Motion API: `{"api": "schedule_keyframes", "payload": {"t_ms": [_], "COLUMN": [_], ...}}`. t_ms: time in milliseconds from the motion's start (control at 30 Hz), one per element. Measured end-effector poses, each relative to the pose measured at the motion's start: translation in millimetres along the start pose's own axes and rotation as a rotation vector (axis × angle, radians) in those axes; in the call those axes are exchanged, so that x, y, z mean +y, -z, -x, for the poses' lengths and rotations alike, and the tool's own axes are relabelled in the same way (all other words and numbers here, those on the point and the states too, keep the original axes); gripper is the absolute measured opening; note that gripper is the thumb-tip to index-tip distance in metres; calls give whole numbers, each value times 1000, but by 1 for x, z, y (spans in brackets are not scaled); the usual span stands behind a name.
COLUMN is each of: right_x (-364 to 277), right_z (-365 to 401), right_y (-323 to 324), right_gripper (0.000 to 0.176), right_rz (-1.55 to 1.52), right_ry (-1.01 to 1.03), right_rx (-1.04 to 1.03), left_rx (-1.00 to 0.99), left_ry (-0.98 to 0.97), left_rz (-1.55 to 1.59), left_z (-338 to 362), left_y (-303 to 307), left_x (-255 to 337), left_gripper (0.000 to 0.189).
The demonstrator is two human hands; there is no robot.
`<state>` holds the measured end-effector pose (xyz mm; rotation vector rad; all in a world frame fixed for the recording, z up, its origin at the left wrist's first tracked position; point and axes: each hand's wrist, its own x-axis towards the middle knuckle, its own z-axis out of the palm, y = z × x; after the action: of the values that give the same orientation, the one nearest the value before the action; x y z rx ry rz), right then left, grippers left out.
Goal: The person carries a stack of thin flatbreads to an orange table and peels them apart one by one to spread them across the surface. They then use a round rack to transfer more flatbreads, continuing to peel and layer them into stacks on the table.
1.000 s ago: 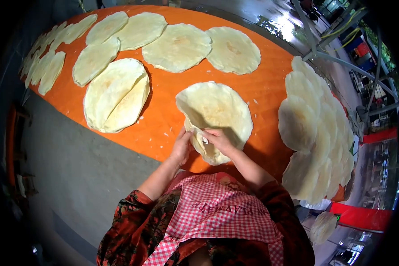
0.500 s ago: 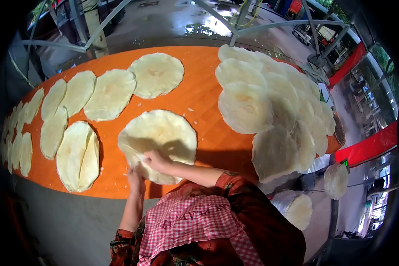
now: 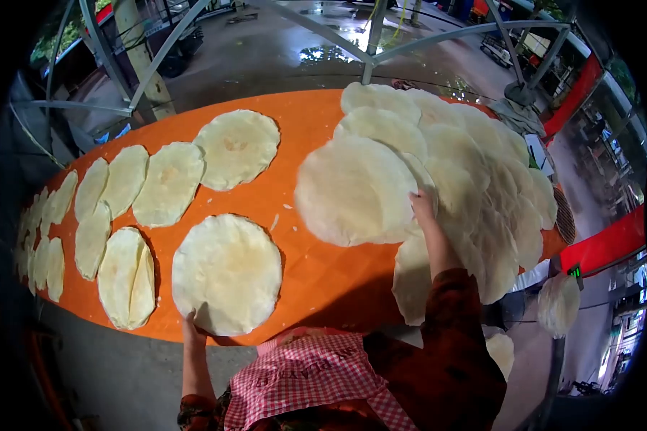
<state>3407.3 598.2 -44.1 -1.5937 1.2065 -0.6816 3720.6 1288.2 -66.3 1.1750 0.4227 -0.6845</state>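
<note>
Held out to the right is a thin, pale round flatbread (image 3: 349,187), its right edge pinched by my right hand (image 3: 423,207). The flatbread partly overlaps a spread pile of thin sheets (image 3: 460,158). At the near edge of the orange table, my left hand (image 3: 192,327) has its fingers closed at the lower-left rim of another flatbread (image 3: 227,269), which lies flat and looks thicker, perhaps layered. A flatbread with a lengthwise fold (image 3: 126,280) rests just left of it.
More round flatbreads (image 3: 169,183) run along the left and back of the orange table (image 3: 295,287). Metal frame bars (image 3: 316,29) cross beyond the far edge. At the right are a red beam (image 3: 604,241) and a bagged stack of rounds (image 3: 558,305).
My right hand has moved from the middle flatbread to the right, carrying a thin round. The flatbread left behind lies flat. My left hand has shifted slightly left and down with the view.
</note>
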Motion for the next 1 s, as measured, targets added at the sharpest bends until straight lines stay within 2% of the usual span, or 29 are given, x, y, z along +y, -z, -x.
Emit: {"api": "schedule_keyframes", "payload": {"t_ms": [67, 133, 167, 267, 333, 400, 467, 500, 567, 667, 733, 767, 867, 967, 1000], "right_x": [68, 77, 81, 32, -9, -58, -39, -26, -4, 38, 38, 38, 50, 56, 61], "right_z": [-23, -19, -14, -11, -18, -5, -18, -14, 8, 15, 23, 31, 33, 23, 15], "right_y": [-4, -27, -43, -51, -35, -1, 26, 34, 49, 50, 41, 31, 11, -2, -5], "right_gripper": [10, 11, 14, 21, 25, 28, 25, 24, 23, 30, 37, 40, 51, 36, 30], "right_rz": [125, 26, -22, 334, 270, 199, -21, -30, -40, -461, -303, -225, -39, -131, -257], "right_ry": [78, 177, 224, 416, 421, 596, 500, 377, 141, -646, -556, -515, -349, -357, -398], "right_rx": [24, 25, 24, 54, 19, 107, 38, 59, 100, 23, 128, 175, 247, 289, 269], "left_rx": [-132, -206, -180, -196, -175, -165, -175, -130, -134, -119, -152, -289, -180, -226, -232], "left_ry": [16, 63, 64, 72, 25, 20, 45, 17, 83, 93, 100, 151, 143, 197, 205], "left_rz": [24, 105, 104, 74, 18, -2, 19, 16, 43, 57, 35, 49, 92, 9, -25], "left_z": [3, 17, 23, 26, 35, 40, 33, 30, 18, 15, 19, 18, 12, 17, 16], "left_y": [12, 6, 2, 7, -3, -5, 4, 8, 26, 27, 24, 30, 34, 33, 31], "left_x": [-14, -17, -21, -30, -28, -28, -32, -36, -37, -41, -37, -33, -35, -25, -23], "left_gripper": [54, 54, 54, 51, 50, 49, 48, 46, 44, 44, 44, 45, 48, 54, 56]}}
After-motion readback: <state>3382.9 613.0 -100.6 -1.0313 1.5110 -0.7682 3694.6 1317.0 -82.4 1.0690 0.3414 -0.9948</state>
